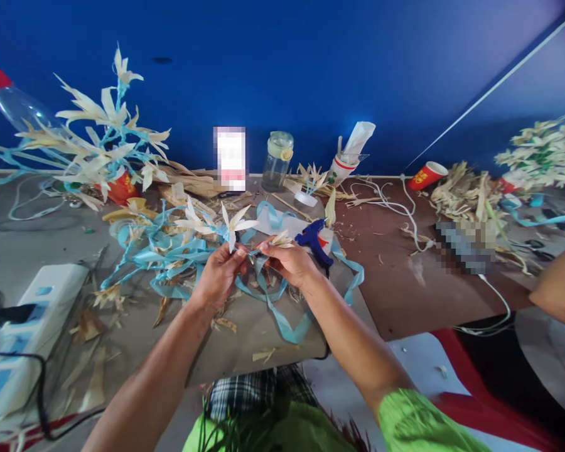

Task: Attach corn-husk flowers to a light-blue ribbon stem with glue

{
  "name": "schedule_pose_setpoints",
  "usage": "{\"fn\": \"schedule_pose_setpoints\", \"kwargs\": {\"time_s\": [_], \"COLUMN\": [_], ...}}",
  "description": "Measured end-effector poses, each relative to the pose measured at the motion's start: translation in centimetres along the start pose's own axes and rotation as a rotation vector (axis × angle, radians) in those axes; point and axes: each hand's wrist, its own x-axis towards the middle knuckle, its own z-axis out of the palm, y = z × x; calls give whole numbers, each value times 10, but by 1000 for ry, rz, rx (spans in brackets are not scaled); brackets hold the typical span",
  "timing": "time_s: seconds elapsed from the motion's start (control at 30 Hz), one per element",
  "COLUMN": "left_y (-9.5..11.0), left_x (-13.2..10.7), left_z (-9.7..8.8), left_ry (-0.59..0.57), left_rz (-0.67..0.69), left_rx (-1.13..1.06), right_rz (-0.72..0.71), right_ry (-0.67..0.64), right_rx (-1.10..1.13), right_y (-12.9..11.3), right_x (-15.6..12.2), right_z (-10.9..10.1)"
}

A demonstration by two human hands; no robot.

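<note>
Frame centre: left hand (219, 275) gripped a husk flower (235, 223) steady while right hand (290, 263) pinched a smaller bloom (281, 239) against it.

The gray table (37, 242) holds a white power strip (32, 320) near left, blue ribbon (287, 329) and a glue gun (313, 238) in the middle, and a jar (277, 163) far back.

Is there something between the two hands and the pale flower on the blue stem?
Nothing visible. The left hand grips the flower at its stem, and the right hand pinches a husk piece beside it. Loose ribbon lies only beneath them.
</note>
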Motion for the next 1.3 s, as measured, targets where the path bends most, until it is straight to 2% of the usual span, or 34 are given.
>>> {"fn": "schedule_pose_setpoints", "kwargs": {"time_s": [0.37,1.3], "left_y": [-1,-6], "left_x": [2,2], "left_z": [3,5], "left_ry": [23,31], "left_rz": [-33,12], "left_rx": [-67,-104], "right_rz": [-117,-131], "right_ry": [-14,-28], "right_rx": [-85,-61], "right_y": [-7,-7], "right_x": [1,6], "right_z": [-3,-9]}}
